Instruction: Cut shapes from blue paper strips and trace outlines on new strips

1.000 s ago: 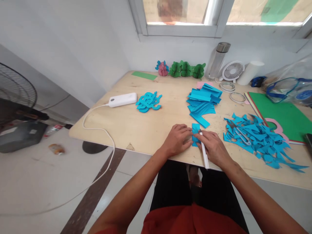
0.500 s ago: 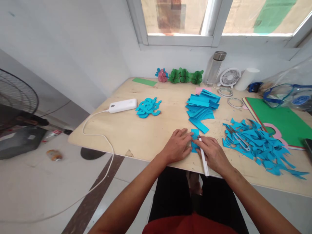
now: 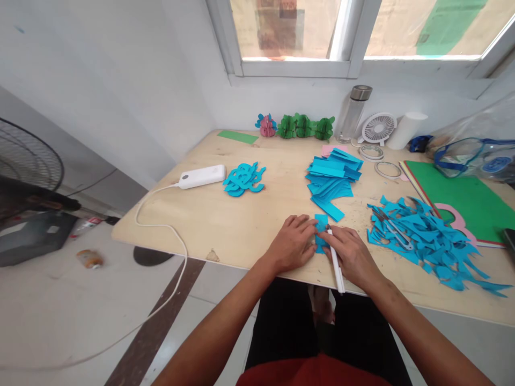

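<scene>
A small strip of blue paper (image 3: 321,220) lies on the table near its front edge, between my two hands. My left hand (image 3: 293,244) rests beside it, the fingers and thumb bent and holding its left edge against the wood. In my right hand (image 3: 354,254) is a slim white pen (image 3: 336,268), slanting toward me with its dark end at the paper. The right fingertips also touch the strip and partly cover it. Just beyond is a loose stack of blue paper strips (image 3: 332,177). Curved blue cutouts (image 3: 243,179) sit in a pile farther left.
Blue scraps (image 3: 438,252) spread on the right, with a cutter-like tool (image 3: 396,230) on top. Green sheets (image 3: 478,201) lie behind them. A white power bank (image 3: 202,176) trails a cable. Paper ornaments (image 3: 304,126), a bottle (image 3: 354,115) and a small fan (image 3: 379,128) line the wall.
The view has shifted very slightly. Both hands, the pen and the paper strip keep nearly the same places.
</scene>
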Tool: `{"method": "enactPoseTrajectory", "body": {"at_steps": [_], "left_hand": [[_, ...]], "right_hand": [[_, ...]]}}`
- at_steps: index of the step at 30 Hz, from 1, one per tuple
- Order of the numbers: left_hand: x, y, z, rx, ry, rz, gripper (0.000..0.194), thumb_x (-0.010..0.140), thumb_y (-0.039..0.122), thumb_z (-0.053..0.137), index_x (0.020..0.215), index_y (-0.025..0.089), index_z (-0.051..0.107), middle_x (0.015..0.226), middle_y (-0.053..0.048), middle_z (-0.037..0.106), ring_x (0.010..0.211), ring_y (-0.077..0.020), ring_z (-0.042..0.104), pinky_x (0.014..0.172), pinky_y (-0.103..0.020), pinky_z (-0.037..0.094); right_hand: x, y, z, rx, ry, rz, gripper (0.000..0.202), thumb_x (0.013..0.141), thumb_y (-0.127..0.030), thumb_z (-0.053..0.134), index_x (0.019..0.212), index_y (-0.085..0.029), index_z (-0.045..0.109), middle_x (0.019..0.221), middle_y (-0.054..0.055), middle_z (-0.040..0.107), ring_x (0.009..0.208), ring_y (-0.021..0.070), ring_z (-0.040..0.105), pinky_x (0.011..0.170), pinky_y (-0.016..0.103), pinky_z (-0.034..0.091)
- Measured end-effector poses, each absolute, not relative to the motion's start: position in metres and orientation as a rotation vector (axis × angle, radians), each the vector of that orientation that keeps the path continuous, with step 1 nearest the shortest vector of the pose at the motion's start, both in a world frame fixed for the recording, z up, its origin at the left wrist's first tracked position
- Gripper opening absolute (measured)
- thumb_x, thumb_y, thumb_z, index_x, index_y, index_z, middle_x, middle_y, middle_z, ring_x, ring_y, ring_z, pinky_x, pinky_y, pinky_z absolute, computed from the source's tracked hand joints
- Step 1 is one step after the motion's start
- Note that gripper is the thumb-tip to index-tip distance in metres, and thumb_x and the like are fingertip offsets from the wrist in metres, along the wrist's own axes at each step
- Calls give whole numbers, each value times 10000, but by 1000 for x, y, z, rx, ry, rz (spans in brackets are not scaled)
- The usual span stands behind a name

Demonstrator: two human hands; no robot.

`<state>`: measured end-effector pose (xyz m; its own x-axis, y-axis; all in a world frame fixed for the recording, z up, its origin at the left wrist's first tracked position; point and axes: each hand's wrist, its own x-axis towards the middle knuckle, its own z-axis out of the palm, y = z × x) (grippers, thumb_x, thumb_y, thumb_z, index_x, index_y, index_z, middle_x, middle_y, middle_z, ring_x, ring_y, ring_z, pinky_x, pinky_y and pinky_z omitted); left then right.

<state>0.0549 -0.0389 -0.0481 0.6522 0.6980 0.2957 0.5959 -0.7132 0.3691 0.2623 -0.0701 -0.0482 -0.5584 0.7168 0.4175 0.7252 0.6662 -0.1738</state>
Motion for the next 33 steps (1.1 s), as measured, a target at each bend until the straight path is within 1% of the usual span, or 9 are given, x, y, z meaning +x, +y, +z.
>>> {"method": "enactPoseTrajectory", "body": {"at_steps": [5, 10, 16, 20, 28, 33], "left_hand": [[55, -38, -50, 2632, 1037, 610, 270, 856, 277, 545, 1101, 169, 582, 1408, -95, 526, 1322, -290, 417, 1105, -480, 313], [54, -37, -50, 2579, 1045, 600, 278, 851, 287, 555, 1111, 192, 580, 1403, -70, 536, 1333, -273, 410, 1117, -466, 299], [53, -33, -49, 2514, 1030, 622, 239, 826, 293, 593, 1048, 203, 592, 1367, -68, 567, 1317, -260, 426, 1110, -448, 308], [52, -28, -47, 2509, 1017, 579, 223, 813, 295, 616, 1019, 214, 594, 1371, -63, 562, 1300, -255, 440, 1103, -445, 305], [52, -21, -41, 2537, 1038, 435, 233, 808, 338, 644, 1019, 251, 600, 1413, -21, 528, 1311, -293, 402, 1087, -483, 288], [53, -18, -34, 2551, 1047, 380, 216, 812, 342, 645, 1006, 261, 597, 1405, -20, 531, 1288, -303, 419, 1061, -500, 306]], "right_hand": [[262, -70, -49, -1128, -2423, -36, 351, 926, -177, 496, 1271, -198, 559, 1134, 143, 642, 1057, 278, 596, 874, 432, 456], [262, -70, -49, -1124, -2417, -55, 314, 944, -199, 476, 1244, -195, 570, 1124, 145, 642, 1060, 277, 597, 872, 431, 456], [262, -70, -48, -1134, -2421, -11, 326, 943, -201, 485, 1258, -203, 568, 1121, 138, 650, 1072, 280, 596, 868, 435, 462], [262, -70, -46, -1128, -2425, -12, 362, 940, -196, 489, 1296, -211, 551, 1136, 140, 646, 1056, 279, 604, 865, 439, 463], [263, -70, -48, -1142, -2425, -20, 337, 931, -190, 494, 1260, -199, 567, 1137, 145, 642, 1085, 288, 587, 873, 435, 456], [263, -70, -47, -1128, -2426, -10, 346, 939, -195, 485, 1278, -203, 555, 1141, 139, 640, 1067, 279, 589, 877, 429, 448]]}}
